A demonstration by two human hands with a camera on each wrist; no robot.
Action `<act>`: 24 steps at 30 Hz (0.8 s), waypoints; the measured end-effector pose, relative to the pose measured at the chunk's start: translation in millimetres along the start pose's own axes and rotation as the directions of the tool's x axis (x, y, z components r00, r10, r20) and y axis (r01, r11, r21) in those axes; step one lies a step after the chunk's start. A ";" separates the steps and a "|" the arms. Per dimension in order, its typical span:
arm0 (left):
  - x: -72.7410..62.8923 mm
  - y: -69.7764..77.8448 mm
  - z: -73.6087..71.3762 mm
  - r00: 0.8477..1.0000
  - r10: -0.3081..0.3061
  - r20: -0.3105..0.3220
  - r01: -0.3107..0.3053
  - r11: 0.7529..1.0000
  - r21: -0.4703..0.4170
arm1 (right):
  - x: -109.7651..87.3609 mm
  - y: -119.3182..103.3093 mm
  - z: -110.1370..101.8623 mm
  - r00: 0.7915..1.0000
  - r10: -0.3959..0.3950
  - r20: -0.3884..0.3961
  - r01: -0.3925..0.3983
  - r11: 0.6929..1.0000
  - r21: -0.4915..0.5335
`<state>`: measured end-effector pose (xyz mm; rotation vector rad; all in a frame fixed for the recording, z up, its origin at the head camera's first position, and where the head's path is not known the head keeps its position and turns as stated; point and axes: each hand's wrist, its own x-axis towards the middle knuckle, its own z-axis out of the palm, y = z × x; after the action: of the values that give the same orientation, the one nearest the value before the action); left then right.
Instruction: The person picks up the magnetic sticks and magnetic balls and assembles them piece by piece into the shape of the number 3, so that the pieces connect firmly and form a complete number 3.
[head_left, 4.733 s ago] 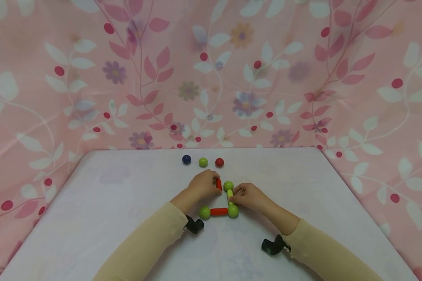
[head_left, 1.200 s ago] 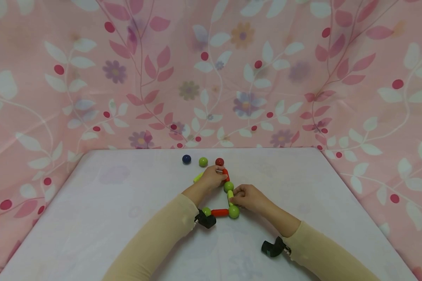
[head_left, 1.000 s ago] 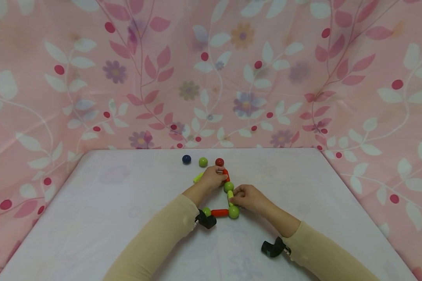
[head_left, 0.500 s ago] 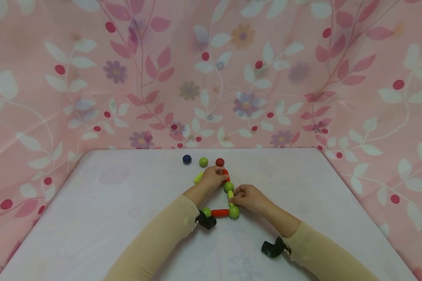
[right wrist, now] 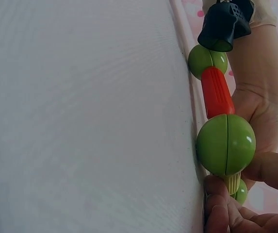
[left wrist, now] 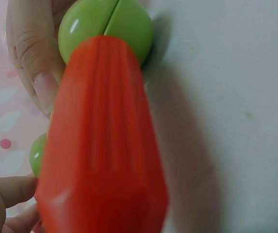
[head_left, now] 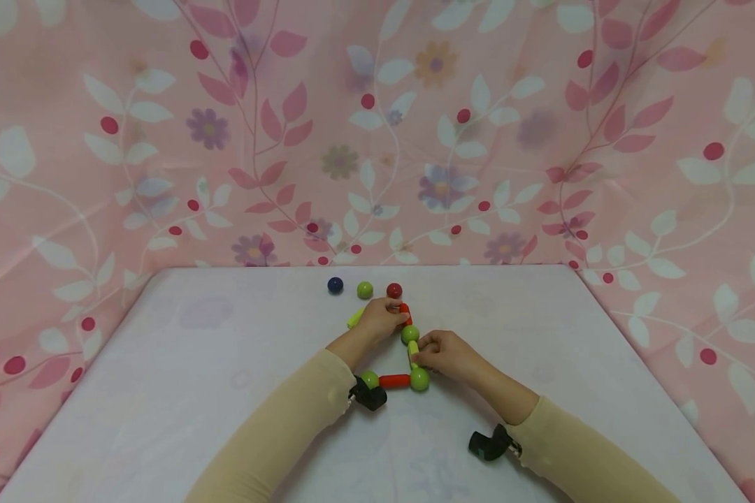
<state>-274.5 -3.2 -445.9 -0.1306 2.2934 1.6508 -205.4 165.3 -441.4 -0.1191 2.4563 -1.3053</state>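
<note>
My left hand [head_left: 379, 320] pinches a red toy rod [head_left: 405, 312] whose near end meets a green ball [head_left: 410, 334]. From that ball, a yellow-green rod [head_left: 413, 353] runs to a green corner ball [head_left: 419, 379]; my right hand [head_left: 447, 351] pinches this rod between thumb and fingers. A second red rod [head_left: 394, 381] extends left from the corner to another green ball [head_left: 370, 379], partly covered by the left wrist camera. Up close, the left wrist view has this second red rod [left wrist: 102, 145]. The right wrist view has the corner ball [right wrist: 226, 144] in front.
A dark blue ball [head_left: 335, 285], a green ball [head_left: 365, 290] and a red ball [head_left: 394, 290] stand in a row near the far table edge. Left of my left hand, a yellow-green rod [head_left: 356, 318] is partly hidden. A floral pink cloth [head_left: 377, 140] hangs behind the white table [head_left: 226, 391].
Since the oldest frame, my left hand has carried its red rod right and back, onto the far side of the green ball. The loose yellow-green rod has come into view. My right hand keeps its hold.
</note>
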 end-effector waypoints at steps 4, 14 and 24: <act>-0.9 0.0 -2.0 1.000 -0.015 0.018 0.015 1.000 -0.013 | 0.1 0.4 0.3 1.000 0.001 0.004 -0.001 1.000 0.001; -1.4 -0.8 -7.0 0.999 0.005 0.042 -0.004 0.999 -0.035 | 1.9 -0.8 -0.5 1.000 0.011 0.014 -0.010 1.000 -0.026; -0.4 -1.2 -6.5 0.999 -0.011 0.054 0.013 0.999 -0.034 | 3.9 -4.6 -7.1 0.999 0.033 0.033 -0.031 0.998 -0.057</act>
<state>-275.1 -9.8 -445.0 -0.1063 2.2214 1.6685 -211.9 167.4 -435.1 -0.1146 2.4572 -1.2116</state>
